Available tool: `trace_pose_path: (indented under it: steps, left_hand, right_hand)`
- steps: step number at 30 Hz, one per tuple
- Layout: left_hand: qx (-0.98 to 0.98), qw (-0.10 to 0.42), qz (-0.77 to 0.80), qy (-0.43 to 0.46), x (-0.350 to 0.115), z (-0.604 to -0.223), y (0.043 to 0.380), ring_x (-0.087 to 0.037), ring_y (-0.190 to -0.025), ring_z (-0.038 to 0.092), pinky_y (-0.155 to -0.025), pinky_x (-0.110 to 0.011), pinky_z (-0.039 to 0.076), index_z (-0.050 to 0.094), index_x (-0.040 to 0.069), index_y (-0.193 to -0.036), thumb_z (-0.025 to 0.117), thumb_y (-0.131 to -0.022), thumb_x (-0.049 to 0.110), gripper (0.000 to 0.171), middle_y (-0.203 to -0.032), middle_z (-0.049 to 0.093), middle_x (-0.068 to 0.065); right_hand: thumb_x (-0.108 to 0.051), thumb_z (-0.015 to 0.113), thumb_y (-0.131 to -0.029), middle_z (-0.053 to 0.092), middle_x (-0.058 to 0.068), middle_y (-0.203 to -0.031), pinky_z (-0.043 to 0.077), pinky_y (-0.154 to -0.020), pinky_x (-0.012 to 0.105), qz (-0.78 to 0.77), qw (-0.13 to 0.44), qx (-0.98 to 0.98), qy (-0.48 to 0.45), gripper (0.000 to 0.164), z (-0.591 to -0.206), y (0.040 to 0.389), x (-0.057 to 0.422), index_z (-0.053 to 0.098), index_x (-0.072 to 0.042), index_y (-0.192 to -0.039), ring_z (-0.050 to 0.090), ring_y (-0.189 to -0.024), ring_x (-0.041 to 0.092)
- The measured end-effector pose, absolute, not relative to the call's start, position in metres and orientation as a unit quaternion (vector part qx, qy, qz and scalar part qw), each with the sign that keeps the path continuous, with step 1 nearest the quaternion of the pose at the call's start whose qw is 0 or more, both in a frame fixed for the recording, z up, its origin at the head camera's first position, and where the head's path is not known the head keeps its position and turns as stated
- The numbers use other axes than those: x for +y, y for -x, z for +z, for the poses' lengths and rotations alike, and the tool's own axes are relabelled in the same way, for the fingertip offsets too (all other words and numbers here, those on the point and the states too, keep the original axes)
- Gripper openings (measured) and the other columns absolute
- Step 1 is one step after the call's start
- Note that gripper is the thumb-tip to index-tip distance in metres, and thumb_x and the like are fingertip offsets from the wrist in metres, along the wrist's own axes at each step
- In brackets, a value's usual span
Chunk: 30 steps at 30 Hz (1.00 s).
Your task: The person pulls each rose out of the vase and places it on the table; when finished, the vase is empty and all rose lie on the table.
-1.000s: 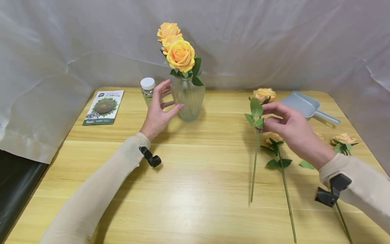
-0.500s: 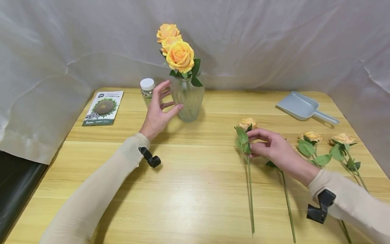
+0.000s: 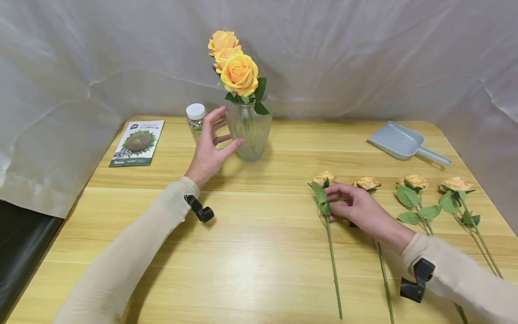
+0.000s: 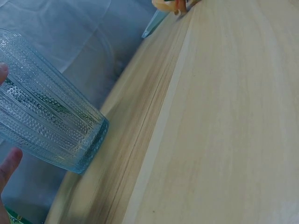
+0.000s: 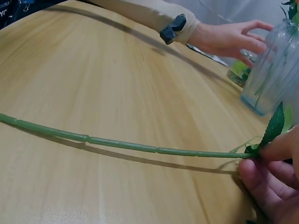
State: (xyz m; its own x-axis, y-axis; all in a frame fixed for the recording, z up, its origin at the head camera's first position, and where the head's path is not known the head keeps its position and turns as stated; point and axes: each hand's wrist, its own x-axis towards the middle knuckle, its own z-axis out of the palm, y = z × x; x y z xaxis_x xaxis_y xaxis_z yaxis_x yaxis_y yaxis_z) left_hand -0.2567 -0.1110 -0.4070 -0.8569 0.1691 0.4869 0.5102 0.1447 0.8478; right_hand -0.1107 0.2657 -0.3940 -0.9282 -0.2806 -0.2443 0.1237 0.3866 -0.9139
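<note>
My left hand point(image 3: 212, 146) is at the left side of a ribbed clear glass vase point(image 3: 251, 135), its fingers and thumb spread and barely bent, fingertips right at the glass. Several yellow-orange roses point(image 3: 239, 74) stand in the vase. In the left wrist view the textured vase point(image 4: 51, 107) shows tilted, with fingertips at the left edge. My right hand point(image 3: 356, 209) pinches a rose point(image 3: 323, 178) by its stem just below the leaves, low over the table. The right wrist view shows its long green stem point(image 5: 121, 142) with a shadow close under it.
Three more roses lie right of the held one, including a middle rose point(image 3: 413, 182) and a far-right rose point(image 3: 456, 184). Behind them is a grey-blue dustpan point(image 3: 400, 141). A white-capped jar point(image 3: 196, 114) and a sunflower seed packet point(image 3: 137, 143) are left of the vase.
My right hand has brought the held rose toward me, down and slightly left, uncovering the dustpan and the other roses' heads. My left hand and the vase stay put.
</note>
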Motion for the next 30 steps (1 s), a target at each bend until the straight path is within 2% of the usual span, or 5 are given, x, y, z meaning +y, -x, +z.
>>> trace_pose_path:
  steps: [10, 15, 18, 24, 30]
  left_hand:
    - [-0.743, 0.139, -0.614, 0.228, -0.111, -0.407, 0.257, -0.025, -0.151, 0.05, -0.116, -0.045, 0.058, 0.035, 0.019, -0.166, 0.084, -0.094, 0.009, 0.087, -0.168, 0.042, -0.006]
    - [-0.742, 0.14, -0.614, 0.231, -0.111, -0.406, 0.257, -0.025, -0.151, 0.05, -0.116, -0.044, 0.058, 0.035, 0.02, -0.166, 0.084, -0.095, 0.009, 0.087, -0.168, 0.042, -0.006]
    - [-0.741, 0.141, -0.615, 0.23, -0.112, -0.406, 0.256, -0.025, -0.151, 0.05, -0.116, -0.045, 0.058, 0.035, 0.019, -0.166, 0.084, -0.095, 0.008, 0.087, -0.167, 0.042, -0.006]
    - [-0.741, 0.138, -0.616, 0.23, -0.112, -0.406, 0.256, -0.026, -0.151, 0.05, -0.116, -0.045, 0.058, 0.035, 0.019, -0.166, 0.083, -0.095, 0.008, 0.087, -0.167, 0.042, -0.006]
    - [-0.742, 0.136, -0.616, 0.228, -0.111, -0.406, 0.256, -0.025, -0.151, 0.049, -0.116, -0.045, 0.058, 0.035, 0.019, -0.166, 0.084, -0.095, 0.009, 0.087, -0.167, 0.042, -0.006]
  right_hand:
    - [0.004, 0.062, -0.104, 0.068, 0.033, -0.134, 0.07, -0.083, 0.03, -0.514, 0.156, 0.842, 0.055, 0.04, -0.392, 0.111, 0.269, 0.056, 0.011, -0.143, 0.076, -0.092, 0.01]
    - [-0.013, 0.071, -0.106, 0.077, 0.019, -0.123, 0.068, -0.076, 0.028, -0.41, 0.099, 0.904, 0.069, 0.03, -0.373, 0.109, 0.275, 0.068, -0.004, -0.135, 0.076, -0.092, 0.01]
    - [-0.025, 0.074, -0.106, 0.08, 0.012, -0.119, 0.064, -0.075, 0.025, -0.369, 0.074, 0.924, 0.072, 0.031, -0.36, 0.111, 0.278, 0.071, -0.012, -0.134, 0.076, -0.094, 0.01]
    - [-0.036, 0.072, -0.107, 0.077, 0.008, -0.126, 0.06, -0.079, 0.018, -0.358, 0.03, 0.931, 0.069, 0.035, -0.336, 0.124, 0.286, 0.07, -0.018, -0.138, 0.072, -0.097, 0.002]
    - [-0.043, 0.07, -0.107, 0.068, 0.0, -0.137, 0.061, -0.085, 0.015, -0.41, 0.014, 0.91, 0.056, 0.042, -0.315, 0.14, 0.288, 0.065, -0.021, -0.143, 0.072, -0.106, 0.003]
